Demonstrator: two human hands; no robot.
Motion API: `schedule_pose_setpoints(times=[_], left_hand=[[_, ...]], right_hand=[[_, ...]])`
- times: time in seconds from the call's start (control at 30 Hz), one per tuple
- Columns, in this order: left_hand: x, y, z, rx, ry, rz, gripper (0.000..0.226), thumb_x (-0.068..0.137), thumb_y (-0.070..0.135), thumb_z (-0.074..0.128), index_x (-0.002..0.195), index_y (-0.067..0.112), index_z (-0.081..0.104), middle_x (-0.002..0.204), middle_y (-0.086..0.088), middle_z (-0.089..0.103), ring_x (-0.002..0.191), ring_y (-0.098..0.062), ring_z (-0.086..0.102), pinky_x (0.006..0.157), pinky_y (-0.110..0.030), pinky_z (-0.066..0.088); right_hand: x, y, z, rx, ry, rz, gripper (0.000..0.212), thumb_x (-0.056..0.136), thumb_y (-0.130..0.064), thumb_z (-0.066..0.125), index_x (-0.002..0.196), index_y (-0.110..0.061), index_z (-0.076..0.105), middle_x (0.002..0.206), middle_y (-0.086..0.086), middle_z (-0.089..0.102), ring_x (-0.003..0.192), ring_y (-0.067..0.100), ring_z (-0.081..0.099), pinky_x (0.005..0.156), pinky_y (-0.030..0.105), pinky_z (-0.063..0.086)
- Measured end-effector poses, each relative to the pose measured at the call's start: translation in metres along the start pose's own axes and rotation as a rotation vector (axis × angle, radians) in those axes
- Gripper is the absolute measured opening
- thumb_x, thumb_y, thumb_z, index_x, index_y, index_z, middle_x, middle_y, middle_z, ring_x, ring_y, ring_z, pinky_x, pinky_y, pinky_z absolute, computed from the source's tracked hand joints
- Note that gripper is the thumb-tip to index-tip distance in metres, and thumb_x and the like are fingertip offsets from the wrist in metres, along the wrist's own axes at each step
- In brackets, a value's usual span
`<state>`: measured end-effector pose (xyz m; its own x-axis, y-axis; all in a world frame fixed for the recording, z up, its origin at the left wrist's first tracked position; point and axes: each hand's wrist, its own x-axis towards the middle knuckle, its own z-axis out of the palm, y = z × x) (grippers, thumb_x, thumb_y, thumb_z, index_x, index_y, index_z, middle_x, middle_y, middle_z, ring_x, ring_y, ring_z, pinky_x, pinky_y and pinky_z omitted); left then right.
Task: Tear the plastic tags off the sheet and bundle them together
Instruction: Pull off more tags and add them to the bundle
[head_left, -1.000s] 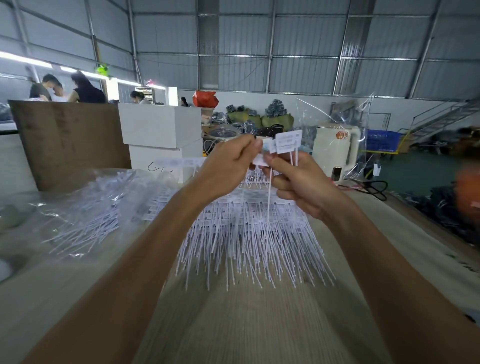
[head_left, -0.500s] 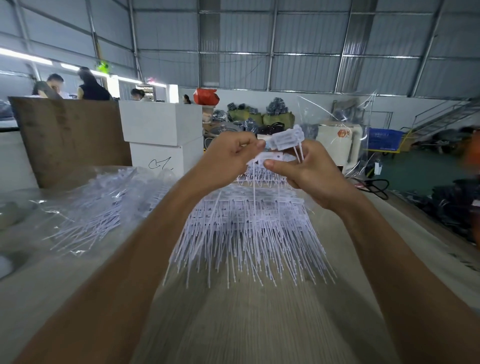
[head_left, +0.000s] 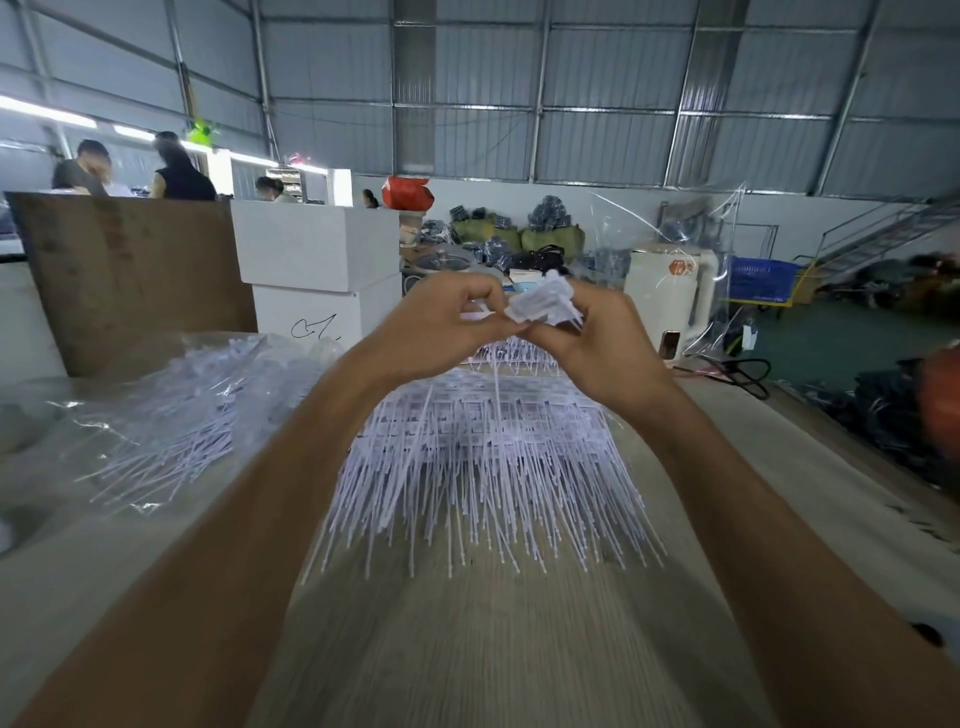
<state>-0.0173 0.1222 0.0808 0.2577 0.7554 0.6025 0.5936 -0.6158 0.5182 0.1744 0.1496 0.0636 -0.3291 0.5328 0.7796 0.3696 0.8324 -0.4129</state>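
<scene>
Light, bendy tags, raised above the pile on the bench

The sheet of tags (head_left: 488, 457) lies fanned on the bench (head_left: 493, 649). The right hand (head_left: 597, 343) grips a small bundle (head_left: 540, 304) by the flat heads; the left hand (head_left: 441, 332) pinches one tag (head_left: 475, 315). The thin tails probably slip, so hold the heads.

Your left hand (head_left: 441, 327) and right hand (head_left: 597, 343) meet above the far end of the pile of tag sheets (head_left: 483, 467) on the table (head_left: 467, 649). A bagged heap of tags (head_left: 156, 415) lies left of it. Stacked boxes (head_left: 317, 270) stand behind, a board (head_left: 130, 280) farther left.
</scene>
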Motion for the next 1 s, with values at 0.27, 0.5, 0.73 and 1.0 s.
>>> schedule_pose_setpoints(times=[0.27, 0.5, 0.73, 1.0], left_hand=[[-0.004, 0.008, 0.001, -0.157, 0.084, 0.145, 0.022, 0.098, 0.022, 0.064, 0.093, 0.005, 0.075, 0.08, 0.004, 0.073, 0.06, 0.005, 0.056, 0.067, -0.008, 0.041], [-0.001, 0.005, 0.008, -0.164, 0.094, 0.152, 0.019, 0.1, 0.008, 0.059, 0.094, -0.006, 0.071, 0.072, 0.007, 0.064, 0.06, 0.005, 0.053, 0.063, -0.006, 0.039], [-0.001, 0.005, 0.004, 0.06, -0.019, 0.105, 0.012, 0.102, 0.026, 0.058, 0.108, 0.018, 0.063, 0.096, 0.02, 0.062, 0.071, 0.005, 0.058, 0.069, -0.023, 0.047], [-0.006, 0.037, 0.01, 0.078, -0.248, 0.122, 0.019, 0.1, 0.032, 0.058, 0.114, 0.032, 0.045, 0.126, -0.006, 0.063, 0.098, -0.009, 0.069, 0.078, -0.041, 0.06]], right_hand=[[-0.01, 0.013, 0.007, 0.653, -0.128, 0.364, 0.046, 0.081, -0.048, 0.078, 0.104, -0.01, 0.067, 0.062, -0.007, 0.034, 0.049, 0.006, 0.028, 0.043, 0.02, 0.026], [-0.011, 0.003, 0.013, 0.734, -0.388, 0.378, 0.036, 0.098, -0.038, 0.058, 0.071, -0.016, 0.068, 0.065, 0.006, 0.037, 0.056, 0.012, 0.027, 0.049, 0.022, 0.029], [-0.007, 0.004, 0.008, 0.317, -0.202, 0.528, 0.042, 0.109, -0.029, 0.04, 0.075, -0.014, 0.06, 0.05, -0.008, 0.037, 0.042, 0.007, 0.026, 0.041, 0.02, 0.021], [-0.012, 0.034, 0.009, 0.552, 0.191, 0.827, 0.037, 0.111, -0.028, 0.038, 0.077, -0.018, 0.048, 0.05, -0.007, 0.039, 0.039, 0.007, 0.028, 0.036, 0.02, 0.021]])
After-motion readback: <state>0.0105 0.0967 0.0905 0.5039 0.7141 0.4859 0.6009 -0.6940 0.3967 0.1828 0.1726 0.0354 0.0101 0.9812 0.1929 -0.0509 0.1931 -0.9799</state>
